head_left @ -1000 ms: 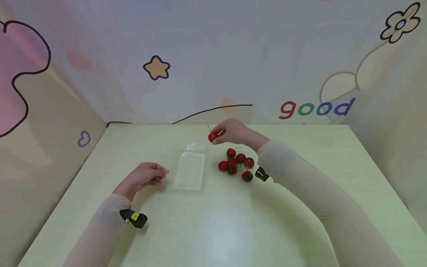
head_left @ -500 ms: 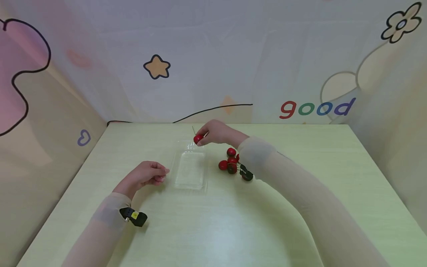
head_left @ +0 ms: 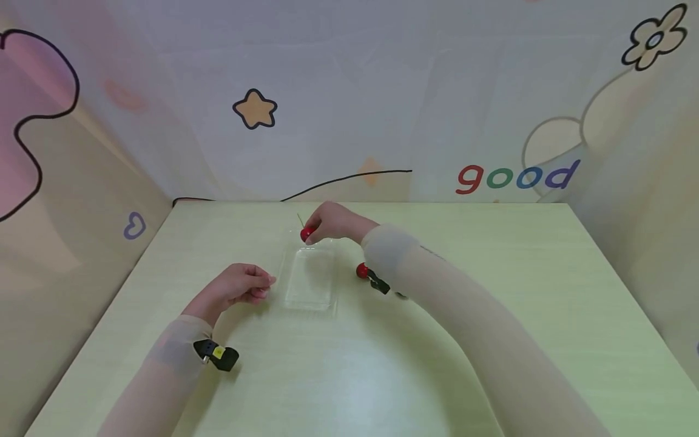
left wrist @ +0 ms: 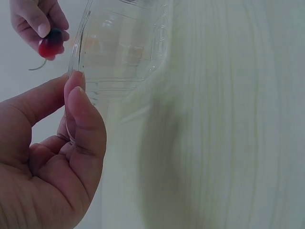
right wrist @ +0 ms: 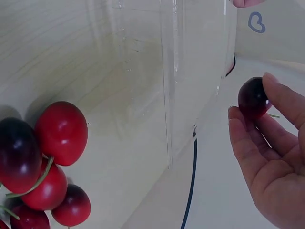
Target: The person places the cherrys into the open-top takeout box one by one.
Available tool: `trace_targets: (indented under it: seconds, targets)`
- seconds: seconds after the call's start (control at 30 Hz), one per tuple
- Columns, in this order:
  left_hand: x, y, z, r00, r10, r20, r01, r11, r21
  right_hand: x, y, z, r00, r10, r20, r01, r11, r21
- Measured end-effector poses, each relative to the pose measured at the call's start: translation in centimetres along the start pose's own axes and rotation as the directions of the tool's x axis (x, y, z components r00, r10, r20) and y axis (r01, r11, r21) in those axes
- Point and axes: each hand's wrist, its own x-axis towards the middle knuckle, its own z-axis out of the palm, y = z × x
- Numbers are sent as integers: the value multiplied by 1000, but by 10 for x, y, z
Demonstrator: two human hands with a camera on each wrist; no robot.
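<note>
A cherry [head_left: 306, 234] is pinched in the right hand [head_left: 331, 220] between thumb and fingertips, its stem sticking out past them; in the head view it is held above the far end of the clear container [head_left: 311, 276]. By the left hand [head_left: 240, 283] that container's near-side rim is pinched between thumb and forefinger, the other fingers being curled in. The container is spread just to the right of the left hand; more cherries [right wrist: 62, 133] are clustered below the right forearm, partly hidden by the sleeve [head_left: 437, 285]. The held cherry is probably light, firm, smooth-skinned and easily bruised, so it is best gripped gently around its sides. The container is likely very light, thin and flexible, apt to slide or crease, and best steadied by its rim. No brand or label can be made out on it. Well beyond both hands, "good" is printed in coloured letters [head_left: 517, 176] on the backdrop [head_left: 349, 91].
</note>
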Motion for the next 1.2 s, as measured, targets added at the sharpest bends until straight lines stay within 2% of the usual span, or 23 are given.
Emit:
trace_targets:
  seconds: [0.43, 0.8, 1.2]
  targets:
    - [-1, 0, 3, 1000, 5, 6, -5, 1000, 5, 20, 2, 17, 999, 42, 15, -41, 996, -73]
    - [0, 2, 4, 1000, -19, -7, 19, 999, 27, 32, 1, 29, 996, 87, 7, -86, 993, -80]
    - [-2, 2, 4, 1000, -14, 1, 14, 1000, 20, 37, -6, 42, 993, 110, 41, -106, 990, -90]
